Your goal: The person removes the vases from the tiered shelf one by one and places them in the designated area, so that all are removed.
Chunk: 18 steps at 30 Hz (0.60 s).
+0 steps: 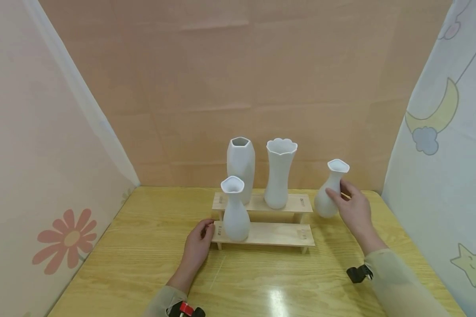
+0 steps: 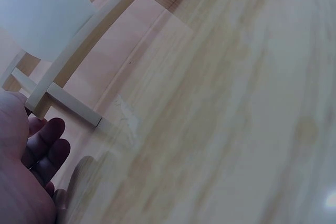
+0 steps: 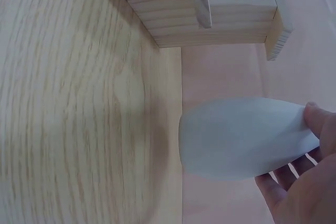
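My right hand (image 1: 355,210) grips a white vase (image 1: 326,201) with a pentagonal mouth round its neck and upper body. The vase leans, mouth to the right, beside the right end of a two-step wooden stand (image 1: 281,233). In the right wrist view its smooth rounded body (image 3: 241,137) and base show, with the thumb on one side and fingers on the other. At the lower step's left end, my left hand (image 1: 198,243) holds the plank's edge, its other fingers curled below. Near it on that step stands a similar narrow-necked white vase (image 1: 236,218).
On the upper step stand a tall white vase (image 1: 241,165) with a pentagonal opening and a white vase with a scalloped rim (image 1: 279,176). The stand sits on a wooden table (image 1: 154,246). Cloth panels enclose the back (image 1: 174,132) and both sides.
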Each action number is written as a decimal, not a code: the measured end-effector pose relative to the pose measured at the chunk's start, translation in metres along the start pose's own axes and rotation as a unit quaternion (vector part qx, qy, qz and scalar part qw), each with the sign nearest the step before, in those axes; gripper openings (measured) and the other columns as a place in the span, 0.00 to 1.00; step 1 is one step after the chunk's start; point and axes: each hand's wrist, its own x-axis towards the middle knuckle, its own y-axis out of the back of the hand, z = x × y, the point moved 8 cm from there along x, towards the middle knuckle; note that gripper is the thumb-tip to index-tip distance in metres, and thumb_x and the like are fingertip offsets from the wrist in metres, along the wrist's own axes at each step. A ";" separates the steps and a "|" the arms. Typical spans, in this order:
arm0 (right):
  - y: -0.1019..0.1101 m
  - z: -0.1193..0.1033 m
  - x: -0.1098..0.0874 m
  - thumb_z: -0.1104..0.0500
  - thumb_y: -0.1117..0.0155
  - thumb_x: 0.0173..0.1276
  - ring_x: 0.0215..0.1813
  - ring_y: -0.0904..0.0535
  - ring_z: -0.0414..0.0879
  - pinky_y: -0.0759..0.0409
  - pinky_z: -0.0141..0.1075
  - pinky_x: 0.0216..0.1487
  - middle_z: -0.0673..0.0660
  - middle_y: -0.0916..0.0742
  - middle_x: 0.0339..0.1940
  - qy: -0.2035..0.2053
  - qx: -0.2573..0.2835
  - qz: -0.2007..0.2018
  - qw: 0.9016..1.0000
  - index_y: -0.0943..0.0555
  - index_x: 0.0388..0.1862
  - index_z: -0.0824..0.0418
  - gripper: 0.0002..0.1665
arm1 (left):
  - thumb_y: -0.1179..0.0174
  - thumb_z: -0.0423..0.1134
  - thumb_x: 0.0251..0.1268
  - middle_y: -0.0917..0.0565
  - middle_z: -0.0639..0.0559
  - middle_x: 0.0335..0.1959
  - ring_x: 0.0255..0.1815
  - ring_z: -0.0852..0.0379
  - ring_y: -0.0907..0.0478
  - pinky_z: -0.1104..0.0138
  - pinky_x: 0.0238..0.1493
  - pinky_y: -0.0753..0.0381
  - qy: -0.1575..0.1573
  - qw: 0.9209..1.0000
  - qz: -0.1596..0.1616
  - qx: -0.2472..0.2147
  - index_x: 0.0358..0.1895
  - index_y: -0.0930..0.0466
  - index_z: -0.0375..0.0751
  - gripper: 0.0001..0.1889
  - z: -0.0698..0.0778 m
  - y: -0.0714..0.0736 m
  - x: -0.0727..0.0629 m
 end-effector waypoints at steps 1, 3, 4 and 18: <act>-0.001 0.001 0.000 0.42 0.32 0.84 0.75 0.24 0.66 0.24 0.62 0.71 0.69 0.20 0.76 -0.001 0.000 0.000 1.000 0.28 0.83 0.66 0.42 | 0.42 0.44 0.90 0.13 0.52 0.47 0.47 0.54 0.20 0.56 0.52 0.18 0.000 1.000 0.000 0.000 0.65 0.13 0.44 0.15 0.000 0.000 0.000; -0.002 0.003 0.002 0.42 0.32 0.84 0.75 0.24 0.66 0.24 0.63 0.71 0.68 0.20 0.77 -0.001 -0.001 -0.001 1.000 0.29 0.84 0.66 0.42 | 0.42 0.44 0.90 0.13 0.51 0.47 0.47 0.54 0.19 0.56 0.52 0.18 0.001 1.000 -0.001 0.000 0.65 0.13 0.44 0.15 0.000 0.000 0.000; -0.003 0.005 0.002 0.42 0.32 0.84 0.75 0.24 0.65 0.24 0.63 0.71 0.68 0.20 0.77 -0.002 -0.002 -0.001 1.000 0.29 0.84 0.65 0.42 | 0.42 0.44 0.90 0.13 0.51 0.47 0.48 0.54 0.19 0.56 0.52 0.18 0.002 1.000 -0.002 0.000 0.65 0.13 0.44 0.15 0.000 0.000 0.000; -0.008 0.014 0.003 0.42 0.33 0.84 0.76 0.24 0.67 0.24 0.63 0.71 0.70 0.20 0.76 -0.001 -0.011 -0.002 1.000 0.28 0.83 0.66 0.41 | 0.43 0.46 0.90 0.12 0.52 0.47 0.48 0.54 0.19 0.56 0.52 0.18 -0.002 1.000 -0.004 0.000 0.65 0.14 0.43 0.16 0.001 0.000 -0.001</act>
